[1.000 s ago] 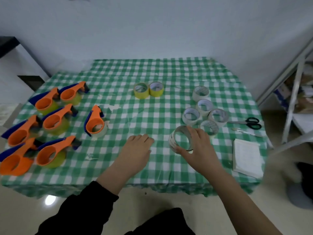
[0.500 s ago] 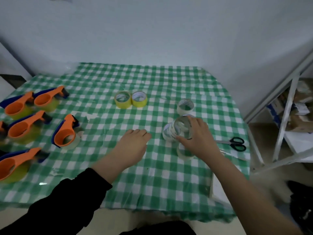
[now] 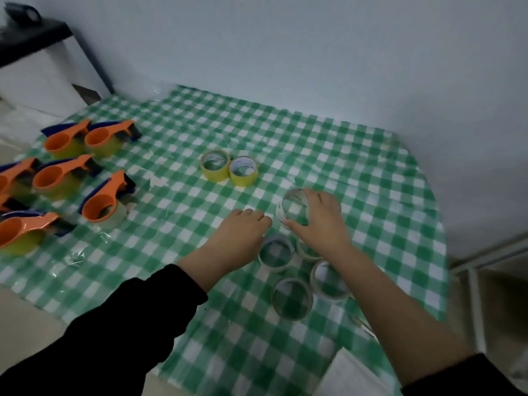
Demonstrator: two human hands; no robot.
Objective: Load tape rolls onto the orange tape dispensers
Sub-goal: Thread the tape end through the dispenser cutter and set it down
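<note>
Found right hand curled round a clear tape roll, thumb at the lower rim, fingers over the top. Roll tilted, opening turned toward the left hand. Cannot tell whether touching the checked cloth.

Found left hand just beside that roll, palm down on the cloth, fingers loosely bent, holding nothing.

Noted four other clear rolls lying flat on the near side of both hands, one partly hidden under the right forearm.

Noted two yellow rolls touching side by side, beyond the left hand.

Recorded orange dispensers grouped well out past the left hand. Those fully in view fitted with rolls, the nearest with pale tape, the rest yellowish.

Noted white pad near the right elbow, cut off at the frame edge.
</note>
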